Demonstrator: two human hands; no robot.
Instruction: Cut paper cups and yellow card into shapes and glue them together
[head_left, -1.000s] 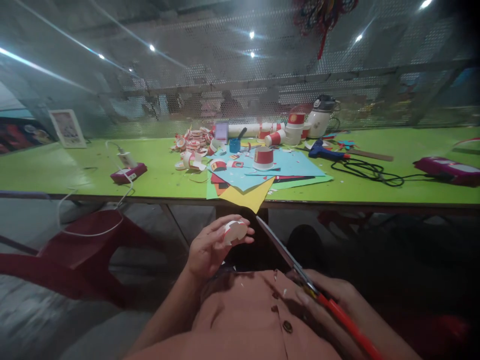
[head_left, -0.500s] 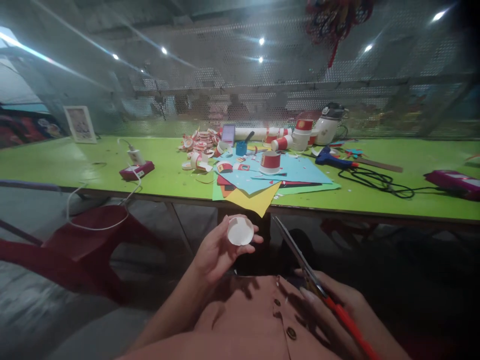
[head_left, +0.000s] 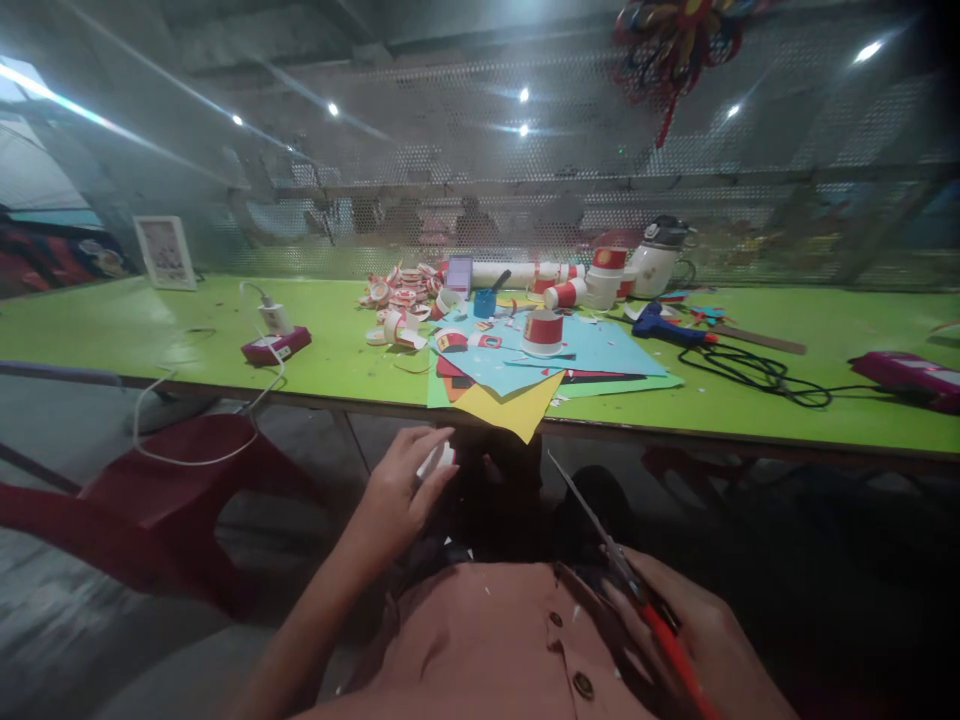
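Observation:
My left hand (head_left: 401, 490) is raised below the table's front edge, its fingers closed on a small white piece of cut paper cup (head_left: 435, 460), mostly hidden behind the fingers. My right hand (head_left: 694, 640) rests low at my lap and grips red-handled scissors (head_left: 611, 555), whose blades point up and to the left. On the green table (head_left: 337, 350) ahead lie coloured paper sheets (head_left: 525, 375), a red-and-white paper cup (head_left: 543, 332) upside down, and a heap of cut cup pieces (head_left: 397, 295).
A blue glue gun (head_left: 664, 325) with a black cord lies right of the papers. A white kettle (head_left: 656, 260) stands at the back. A charger on a red pad (head_left: 274, 335) trails a white cable. A red plastic chair (head_left: 180, 480) stands to my left.
My left hand has turned over and moved left; the round white cup piece that faced me is now mostly hidden by the fingers. The scissors dropped slightly lower.

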